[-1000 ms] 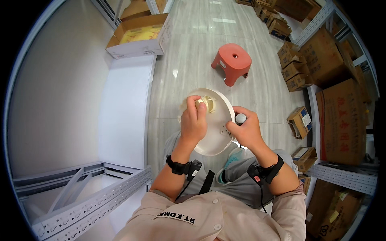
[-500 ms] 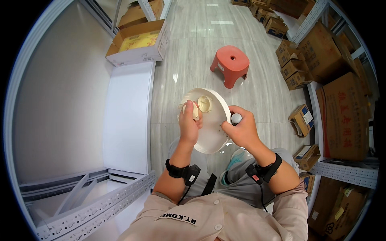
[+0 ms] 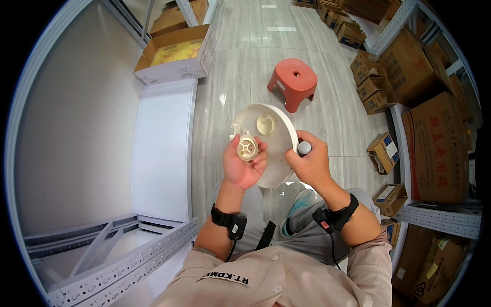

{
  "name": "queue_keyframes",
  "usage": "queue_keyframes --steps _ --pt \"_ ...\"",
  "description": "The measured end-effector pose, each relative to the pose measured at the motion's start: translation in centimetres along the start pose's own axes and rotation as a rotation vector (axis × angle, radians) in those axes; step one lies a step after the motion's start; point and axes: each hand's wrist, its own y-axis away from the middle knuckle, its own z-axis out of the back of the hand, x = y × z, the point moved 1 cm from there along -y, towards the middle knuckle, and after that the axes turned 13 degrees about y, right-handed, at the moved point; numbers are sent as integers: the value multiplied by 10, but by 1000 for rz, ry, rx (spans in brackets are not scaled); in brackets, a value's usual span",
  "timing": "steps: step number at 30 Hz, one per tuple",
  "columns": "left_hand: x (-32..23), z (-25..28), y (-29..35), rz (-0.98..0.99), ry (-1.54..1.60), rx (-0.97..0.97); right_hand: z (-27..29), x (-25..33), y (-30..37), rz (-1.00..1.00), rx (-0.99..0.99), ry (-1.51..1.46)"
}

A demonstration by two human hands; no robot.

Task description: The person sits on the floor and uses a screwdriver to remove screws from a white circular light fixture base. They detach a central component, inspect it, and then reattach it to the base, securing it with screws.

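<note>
My left hand (image 3: 242, 167) is palm up, its fingers curled round a small cream plastic part (image 3: 247, 148) with a spoked, wheel-like face turned upward. Behind it is a large, shallow white round plastic shell (image 3: 281, 176), tilted, with tabs at its left edge. My right hand (image 3: 312, 160) grips the shell's right rim, thumb on the inside. A cylinder with a pale grey round end (image 3: 304, 148) sticks out between my right fingers and the rim; the rest of it is hidden. A cream ring-shaped part (image 3: 265, 124) sits against the shell's inner surface, towards its far side.
A red plastic stool (image 3: 294, 77) stands on the floor ahead. On the left, a low white shelf (image 3: 162, 153) bears an open carton (image 3: 176, 53) at its far end. Cardboard boxes (image 3: 437, 148) line the right-hand racks, with smaller cartons (image 3: 384, 153) along the floor edge.
My left hand has turned palm up, bringing the small part's spoked face into view. The shell has shifted slightly away from me and to the right.
</note>
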Motion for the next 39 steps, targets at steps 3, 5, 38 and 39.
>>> queue_keyframes --steps 3,5,38,39 --pt "2 5 -1 -79 -109 -23 1 -1 -1 -1 -18 -23" --pt "2 9 -1 -142 -301 -75 2 -2 -1 1 -28 -22" --pt "-4 7 5 66 99 109 -7 -1 0 25 -50 21" --pt "-4 8 5 57 94 96 -7 -1 -1 24 -51 24"
